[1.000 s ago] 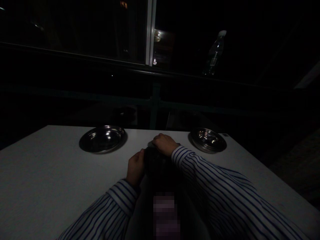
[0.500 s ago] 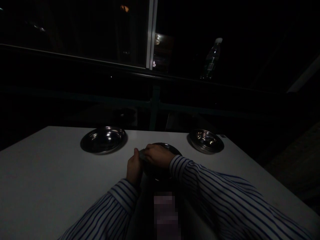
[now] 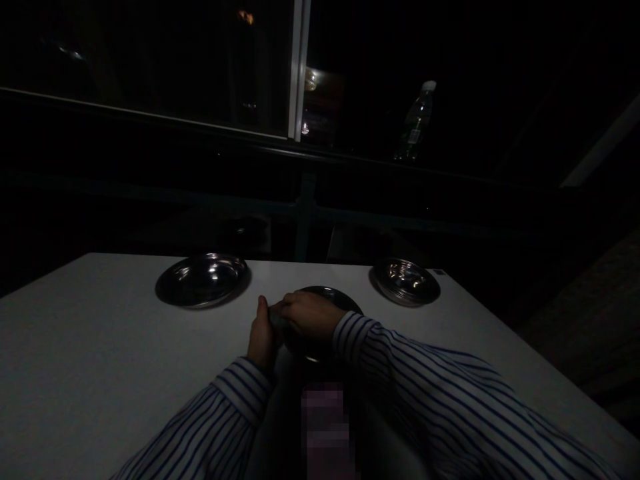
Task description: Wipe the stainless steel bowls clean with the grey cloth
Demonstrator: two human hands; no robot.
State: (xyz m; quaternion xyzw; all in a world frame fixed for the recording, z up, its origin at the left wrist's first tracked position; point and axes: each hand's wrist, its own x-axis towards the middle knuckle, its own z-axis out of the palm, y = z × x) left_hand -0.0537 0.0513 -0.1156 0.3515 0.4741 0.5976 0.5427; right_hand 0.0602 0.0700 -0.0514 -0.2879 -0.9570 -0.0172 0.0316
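The scene is very dark. A dark round metal plate (image 3: 345,301) lies on the white table (image 3: 100,360) in front of me. My left hand (image 3: 261,339) grips the plate's left rim, thumb up. My right hand (image 3: 310,315) rests over the plate with its fingers curled around a small greyish thing, perhaps a cloth, at the rim next to my left thumb. Both sleeves are white with blue stripes.
A shiny metal plate (image 3: 203,280) sits at the table's far left, and a stack of metal plates (image 3: 406,281) at the far right. Behind the table runs a dark ledge with a plastic bottle (image 3: 415,123) and a white window post (image 3: 298,70).
My right hand has drawn back from the far side of the plate to its left rim, uncovering the plate's far edge. The left hand stayed on the rim. The view shifted slightly.
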